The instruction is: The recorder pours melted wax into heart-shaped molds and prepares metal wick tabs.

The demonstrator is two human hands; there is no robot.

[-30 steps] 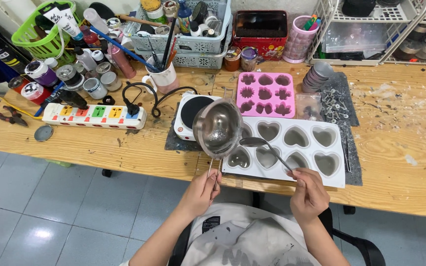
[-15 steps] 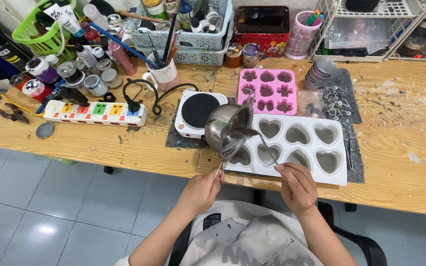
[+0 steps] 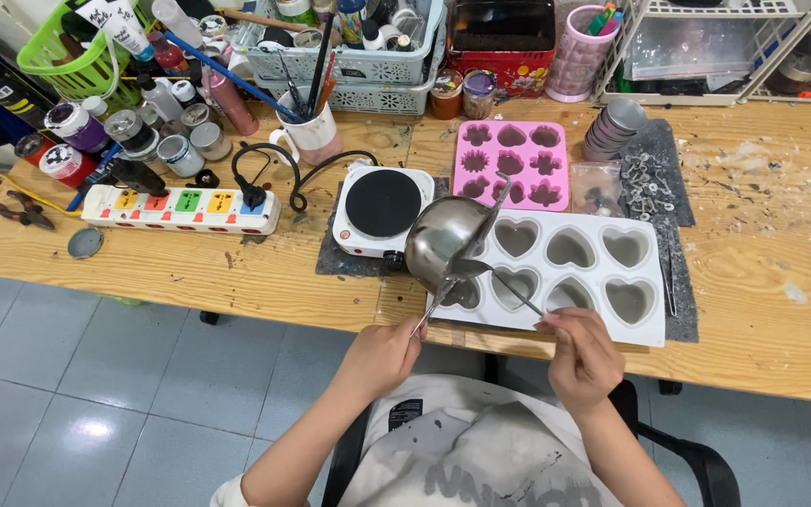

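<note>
While the left hand [image 3: 382, 355] kept its closed grip on the thin wire handle, the small steel pouring pot [image 3: 443, 241] had swung from mouth-up to tipped hard over on its side, spout toward the white heart mould [image 3: 645, 324], so that only its polished outer wall showed where a second earlier the wet inside had faced the onlooker. Item held: pot, round-bodied, mirror-bright, hanging above the mould's near left corner, over the table [image 3: 237, 282] edge. Right hand [image 3: 582, 355]: fingers pinched shut on the end of a long metal spoon [image 3: 499, 280], the bowl of which had moved from beside the pot to directly under its lip, over the near-row hearts. By this onlooker's judgement the shift marked the pour itself, the spoon guiding or scraping out the last of the contents; no stream could be made out. Mould: white, eight heart cavities in two rows, several showing a grey, glossy fill, lying on a dark mat. Adjacent: pink flower mould [image 3: 511, 164] behind it, small white hotplate [image 3: 382, 208] with black top just left of the pot, stack of small metal cups [image 3: 612, 127], multicoloured power strip [image 3: 180, 208] further left, mug of brushes [image 3: 316, 136], tins and bottles crowded at the back left. Person seated, pale stained apron across the lap.
</note>
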